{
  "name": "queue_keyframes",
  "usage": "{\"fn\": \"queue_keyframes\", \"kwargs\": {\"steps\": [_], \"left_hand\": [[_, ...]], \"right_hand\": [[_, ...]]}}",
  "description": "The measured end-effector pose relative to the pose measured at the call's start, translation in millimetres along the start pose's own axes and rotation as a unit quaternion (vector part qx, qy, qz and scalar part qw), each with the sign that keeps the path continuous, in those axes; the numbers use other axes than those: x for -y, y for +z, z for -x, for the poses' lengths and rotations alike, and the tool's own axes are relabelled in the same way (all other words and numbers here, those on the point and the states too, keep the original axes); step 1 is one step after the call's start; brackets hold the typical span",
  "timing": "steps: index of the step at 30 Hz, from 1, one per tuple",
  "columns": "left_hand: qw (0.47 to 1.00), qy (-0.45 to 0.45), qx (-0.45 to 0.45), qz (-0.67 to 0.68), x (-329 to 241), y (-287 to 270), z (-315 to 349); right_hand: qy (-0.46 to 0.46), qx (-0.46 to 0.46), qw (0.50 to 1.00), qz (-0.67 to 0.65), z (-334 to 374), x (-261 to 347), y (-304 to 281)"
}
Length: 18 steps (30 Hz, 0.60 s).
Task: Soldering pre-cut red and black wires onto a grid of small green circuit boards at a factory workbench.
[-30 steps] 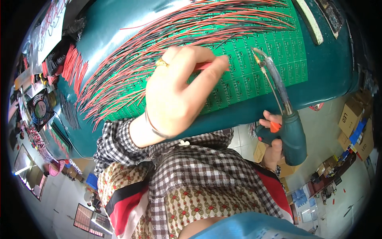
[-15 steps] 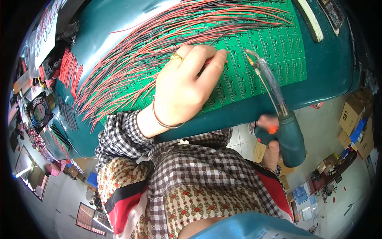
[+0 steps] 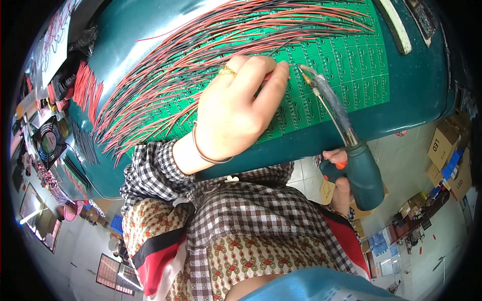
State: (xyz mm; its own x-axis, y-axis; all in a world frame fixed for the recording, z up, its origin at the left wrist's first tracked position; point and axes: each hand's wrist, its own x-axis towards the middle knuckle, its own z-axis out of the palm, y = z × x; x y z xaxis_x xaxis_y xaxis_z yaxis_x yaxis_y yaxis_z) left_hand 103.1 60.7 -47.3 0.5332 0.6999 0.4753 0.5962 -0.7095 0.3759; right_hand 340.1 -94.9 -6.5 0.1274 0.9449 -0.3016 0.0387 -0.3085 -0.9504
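Note:
My left hand [image 3: 233, 108], with a ring and a bracelet, is closed over a green circuit board panel [image 3: 356, 75]. Its thumb and forefinger pinch a thin red wire, whose end pokes out by the fingertips. Long red and black wires [image 3: 165, 65] lie in a dense fan across the panel, several under my hand. On the right, my right hand [image 3: 341, 193] is wrapped round the dark green handle of a soldering gun [image 3: 365, 175], which hides part of it. The gun's metal tip points up and left, close to the pinched wire's end; contact I cannot tell.
A green mat [image 3: 416, 95] covers the table. A pale bar [image 3: 394, 25] lies at the far right. Bundles of short red wires [image 3: 87, 90] and a small black fan [image 3: 50, 142] are at the left. Cardboard boxes [image 3: 447, 145] stand on the floor to the right.
The soldering gun has moved slightly left, bringing its tip closer to my left fingertips. My left hand has barely shifted and keeps its pinch.

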Motion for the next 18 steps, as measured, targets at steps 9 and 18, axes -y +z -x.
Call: {"fn": "queue_keyframes", "kwargs": {"steps": [9, 18], "left_hand": [[1.0, 0.002, -0.008, -0.002, 0, 2, 0], [1.0, 0.008, -0.015, -0.008, 1, 2, 1]], "right_hand": [[-0.016, -0.021, 1.0, 0.013, 2, -10, 3], [-0.03, 0.008, 0.998, 0.055, 0, -3, -2]]}}
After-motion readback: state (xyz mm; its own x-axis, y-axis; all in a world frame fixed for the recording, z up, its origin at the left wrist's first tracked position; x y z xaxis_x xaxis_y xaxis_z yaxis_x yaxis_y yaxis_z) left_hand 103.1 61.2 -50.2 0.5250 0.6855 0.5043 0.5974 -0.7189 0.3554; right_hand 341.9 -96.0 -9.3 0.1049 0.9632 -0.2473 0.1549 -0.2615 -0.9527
